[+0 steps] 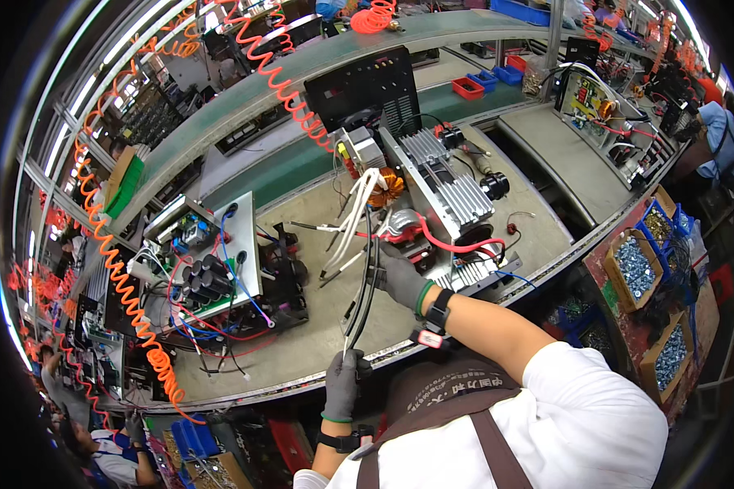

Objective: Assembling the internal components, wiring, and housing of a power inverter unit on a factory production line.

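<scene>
My left hand (342, 385), in a grey glove, is closed on the lower ends of a few black cables (357, 322) at the bench's front edge. They rise to an open power unit with finned silver heat sinks (440, 175). Higher along the cables, my gloved right hand (403, 281) has its fingers curled at them, beside the unit's near end; its fingertips are partly hidden. White sleeved wires (357, 213) spread left from a copper-wound coil (386, 187). A thick red cable (461, 246) loops right of a silver-topped round part (404, 223).
Left on the bench stands another opened unit with black capacitors (208, 279) and loose wires. A black panel (362, 88) stands upright behind. Orange coiled hoses (122, 281) hang at left. Screw boxes (633, 267) sit at right; another unit (607, 122) is farther along.
</scene>
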Demonstrator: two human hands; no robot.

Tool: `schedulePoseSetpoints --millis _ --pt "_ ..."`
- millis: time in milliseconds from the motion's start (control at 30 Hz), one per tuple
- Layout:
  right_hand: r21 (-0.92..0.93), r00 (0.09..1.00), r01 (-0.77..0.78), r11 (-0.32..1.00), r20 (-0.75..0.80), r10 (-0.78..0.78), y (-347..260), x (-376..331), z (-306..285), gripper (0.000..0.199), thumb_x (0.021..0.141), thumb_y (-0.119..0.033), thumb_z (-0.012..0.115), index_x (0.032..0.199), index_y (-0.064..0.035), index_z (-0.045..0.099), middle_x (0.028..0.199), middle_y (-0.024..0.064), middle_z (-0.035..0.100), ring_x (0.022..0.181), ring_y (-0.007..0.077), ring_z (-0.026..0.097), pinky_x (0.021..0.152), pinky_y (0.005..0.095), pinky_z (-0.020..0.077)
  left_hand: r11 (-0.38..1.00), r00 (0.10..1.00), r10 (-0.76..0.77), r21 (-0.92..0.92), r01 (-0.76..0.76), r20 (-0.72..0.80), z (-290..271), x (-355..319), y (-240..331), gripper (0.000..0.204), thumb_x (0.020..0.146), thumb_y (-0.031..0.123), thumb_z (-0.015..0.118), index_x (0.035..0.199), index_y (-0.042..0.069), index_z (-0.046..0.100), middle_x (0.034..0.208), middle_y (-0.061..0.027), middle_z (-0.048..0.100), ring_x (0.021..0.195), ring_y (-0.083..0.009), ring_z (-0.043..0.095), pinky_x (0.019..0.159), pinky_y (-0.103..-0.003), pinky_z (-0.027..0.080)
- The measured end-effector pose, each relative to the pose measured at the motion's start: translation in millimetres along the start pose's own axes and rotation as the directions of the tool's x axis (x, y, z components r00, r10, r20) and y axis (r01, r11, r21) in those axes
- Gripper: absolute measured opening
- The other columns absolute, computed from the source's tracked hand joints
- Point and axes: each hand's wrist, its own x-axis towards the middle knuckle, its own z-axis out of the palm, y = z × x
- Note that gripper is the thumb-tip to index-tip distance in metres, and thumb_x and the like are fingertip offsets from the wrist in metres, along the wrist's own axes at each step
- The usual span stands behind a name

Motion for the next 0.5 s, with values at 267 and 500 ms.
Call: schedulePoseSetpoints --millis 267,500 --pt "0.047 0.942 0.327 0.944 0.065 -0.329 56.6 118.8 -10.0 0.016 0.094 -0.028 0.06 0.084 -0.0147 0.059 0.074 0.003 0.059 0.067 0.0209 0.059 0.063 0.0348 0.0499 0.96 0.968 0.187 -0.177 -0.215 -0.166 -18.3 9.0 16.1 0.035 0.101 0.035 0.051 0.102 0.001 0.059 0.077 -0.0069 0.064 0.071 -0.018 0.065 0.068 -0.032 0.054" --pt "-0.346 0.902 0.375 0.86 -0.079 -0.425 105.7 215.7 -38.4 0.028 0.09 -0.017 0.059 0.116 -0.0088 0.055 0.104 0.0136 0.066 0.104 0.0296 0.064 0.078 0.0359 0.0523 0.931 0.957 0.25 -0.235 -0.28 -0.15 -33.6 17.7 54.7 0.035 0.1 0.034 0.052 0.1 0.0 0.06 0.076 -0.0087 0.064 0.069 -0.0204 0.065 0.067 -0.034 0.054"
